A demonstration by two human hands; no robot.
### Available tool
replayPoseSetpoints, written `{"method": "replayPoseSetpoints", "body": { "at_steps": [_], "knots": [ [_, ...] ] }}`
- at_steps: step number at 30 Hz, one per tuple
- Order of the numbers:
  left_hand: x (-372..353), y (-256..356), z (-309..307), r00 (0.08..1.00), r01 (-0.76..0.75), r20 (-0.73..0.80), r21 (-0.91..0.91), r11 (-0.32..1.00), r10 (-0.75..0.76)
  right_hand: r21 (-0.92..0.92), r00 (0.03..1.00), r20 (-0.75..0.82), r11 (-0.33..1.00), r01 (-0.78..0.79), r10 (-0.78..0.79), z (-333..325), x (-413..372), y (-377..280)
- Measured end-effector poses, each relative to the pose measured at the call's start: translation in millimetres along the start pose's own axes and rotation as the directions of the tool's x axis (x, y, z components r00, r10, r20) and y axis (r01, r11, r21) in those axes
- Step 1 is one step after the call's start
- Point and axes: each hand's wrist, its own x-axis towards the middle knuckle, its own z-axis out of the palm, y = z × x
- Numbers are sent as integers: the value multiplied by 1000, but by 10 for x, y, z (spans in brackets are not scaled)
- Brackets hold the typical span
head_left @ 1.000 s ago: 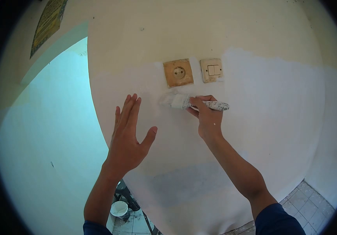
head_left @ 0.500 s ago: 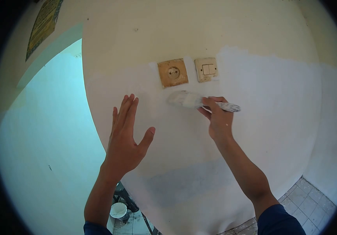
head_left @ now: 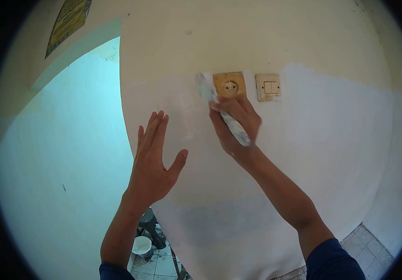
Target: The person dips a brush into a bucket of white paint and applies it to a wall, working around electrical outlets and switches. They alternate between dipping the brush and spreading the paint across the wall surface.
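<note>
My right hand (head_left: 238, 123) grips a paint-smeared paintbrush (head_left: 235, 128) by its handle. The white-coated bristles point up and lie against the wall (head_left: 229, 172), just left of an orange-brown power socket (head_left: 229, 85). Part of the socket's lower edge is hidden behind my fingers. Beside it on the right is a cream double light switch (head_left: 268, 87). My left hand (head_left: 152, 163) is raised with fingers stretched upward and thumb apart, holding nothing, close to the wall near its left edge. Fresh white paint covers the wall below a yellowish upper band.
Left of the wall is an arched opening with a pale green wall (head_left: 70, 140) behind. A white bucket (head_left: 142, 246) stands on the tiled floor at the lower left, beside a dark object (head_left: 152, 228). A yellow framed picture (head_left: 68, 25) hangs at upper left.
My right hand has moved left with the brush, from below the socket to its left side, turning the bristles upward. The view has shifted slightly left. My left hand keeps its spread pose.
</note>
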Motion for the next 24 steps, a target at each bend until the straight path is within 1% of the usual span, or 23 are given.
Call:
{"method": "replayPoseSetpoints", "body": {
  "at_steps": [2, 5, 7, 9, 11, 12, 13, 15, 17, 19, 22, 24],
  "knots": [
    [-26, -30, -17, 1000, -14, 0, 4, 1000, 14, -70, 993, 18, 991, 114, -113, 211, 46, 214],
    [-63, -66, -72, 1000, 2, 2, 7, 1000, -2, -151, 984, 148, 980, 126, -104, 184, -59, 332],
    [-107, -114, -100, 1000, 10, 2, 15, 1000, -10, -180, 991, 129, 981, 69, -46, 47, -417, 196],
    [-147, -169, -111, 1000, 14, 0, 24, 1000, -14, -198, 980, 193, 980, 2, 37, -221, -802, -61],
    [-167, -214, -113, 1000, 13, 2, 36, 999, -13, -163, 987, 154, 986, -25, 50, -332, -934, -198],
    [-153, -221, -117, 1000, 11, -2, 32, 999, -11, -145, 990, 133, 989, -36, 56, -350, -932, -234],
    [-141, -219, -119, 1000, 11, -4, 26, 1000, -11, -160, 992, 118, 987, -15, 34, -334, -827, -246],
    [-125, -203, -111, 1000, 14, -3, 18, 1000, -14, -192, 996, 93, 981, 27, -9, -212, -460, -162],
    [-116, -183, -94, 1000, 22, -8, 16, 1000, -22, -161, 995, 34, 982, 96, -91, 24, -171, 45],
    [-128, -173, -61, 1000, 11, -7, -21, 1000, -12, -160, 974, 81, 961, 224, -213, 209, 66, 207],
    [-148, -176, -11, 1000, 11, 8, -30, 999, -11, -242, 969, 204, 952, 187, -139, 312, -7, 327],
    [-165, -199, -4, 1000, 17, 20, -26, 1000, -17, -290, 962, 262, 945, 152, -74, 172, -300, 235]
  ]
}}
